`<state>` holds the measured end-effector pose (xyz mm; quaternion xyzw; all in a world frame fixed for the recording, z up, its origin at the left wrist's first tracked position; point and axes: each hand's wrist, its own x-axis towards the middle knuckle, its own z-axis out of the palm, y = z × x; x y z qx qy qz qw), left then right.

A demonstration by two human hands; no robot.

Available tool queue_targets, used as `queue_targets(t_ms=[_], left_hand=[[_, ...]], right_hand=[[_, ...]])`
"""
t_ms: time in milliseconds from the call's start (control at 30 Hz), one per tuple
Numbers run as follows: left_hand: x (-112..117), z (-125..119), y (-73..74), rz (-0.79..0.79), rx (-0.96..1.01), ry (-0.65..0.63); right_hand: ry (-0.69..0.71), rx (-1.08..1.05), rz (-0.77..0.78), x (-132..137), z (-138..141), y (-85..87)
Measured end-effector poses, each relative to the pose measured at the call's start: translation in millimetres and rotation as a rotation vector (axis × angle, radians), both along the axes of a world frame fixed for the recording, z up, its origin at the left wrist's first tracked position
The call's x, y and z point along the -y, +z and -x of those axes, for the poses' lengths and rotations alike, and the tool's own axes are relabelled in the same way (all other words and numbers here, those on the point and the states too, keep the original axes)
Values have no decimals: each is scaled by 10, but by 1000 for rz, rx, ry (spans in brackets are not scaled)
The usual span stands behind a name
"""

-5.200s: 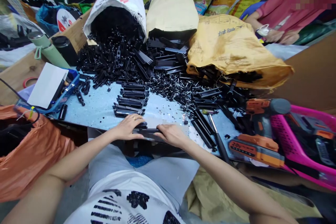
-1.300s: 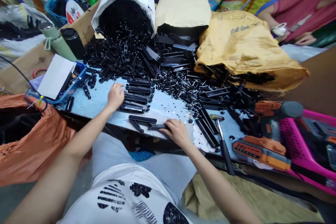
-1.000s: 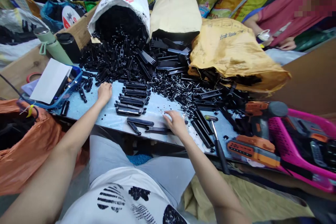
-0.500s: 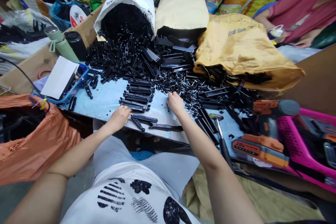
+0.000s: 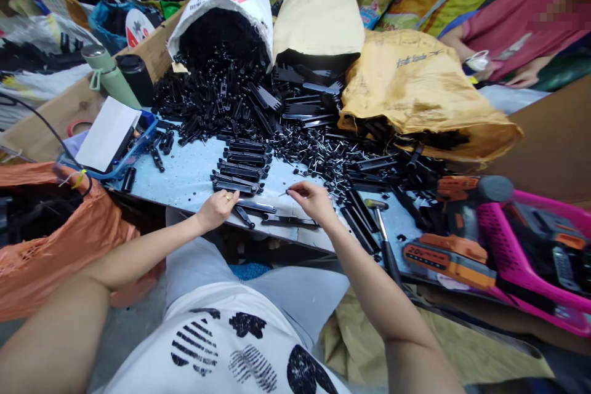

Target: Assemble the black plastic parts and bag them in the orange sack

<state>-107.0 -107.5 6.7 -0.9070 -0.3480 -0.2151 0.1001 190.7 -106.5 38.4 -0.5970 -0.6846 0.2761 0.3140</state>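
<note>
My left hand [image 5: 219,208] is closed at the left end of a long black plastic handle piece [image 5: 256,205] near the table's front edge. The fingers cover that end. My right hand [image 5: 316,202] pinches a small thin pin [image 5: 282,194] with a dark head, its shank pointing left above the blue tabletop. Just beyond my left hand lies a neat row of black handle-like pieces [image 5: 242,166]. A shorter black piece [image 5: 244,217] lies askew below the handle piece, and another long black piece [image 5: 290,220] rests along the front edge.
A heap of loose pins [image 5: 318,154] spreads behind my right hand. Open sacks [image 5: 318,6] spill black parts at the back. To the right are a hammer [image 5: 386,237], an orange drill [image 5: 455,252] and a pink basket [image 5: 503,240]. A blue tray [image 5: 133,157] stands left. A co-worker [image 5: 521,37] sits far right.
My right hand has moved back from the edge of the pin heap toward me, with a pin in its fingertips. My left hand has shifted right onto the handle piece's end.
</note>
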Motion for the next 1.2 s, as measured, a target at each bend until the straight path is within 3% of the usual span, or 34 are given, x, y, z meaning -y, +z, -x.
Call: queue_targets(t_ms=[200, 433, 567, 700, 867, 967, 1100, 1200], left_hand=[[-90, 87, 48, 45, -11, -95], [-102, 119, -77, 10, -25, -154], [-71, 115, -90, 21, -60, -104], [44, -27, -28, 43, -28, 41], [121, -445, 49, 232, -124, -160], [75, -618, 72, 366, -179, -192], [34, -628, 66, 336, -261, -218], [20, -580, 45, 256, -275, -138]], right_hand=[[159, 92, 47, 192, 221, 187], [327, 308, -75, 224, 270, 184], [368, 375, -190, 220, 265, 159], [398, 326, -241, 208, 230, 16], [419, 208, -311, 359, 132, -364], [402, 222, -324, 436, 35, -516], [483, 468, -318, 396, -95, -506], [383, 711, -340, 349, -145, -439]])
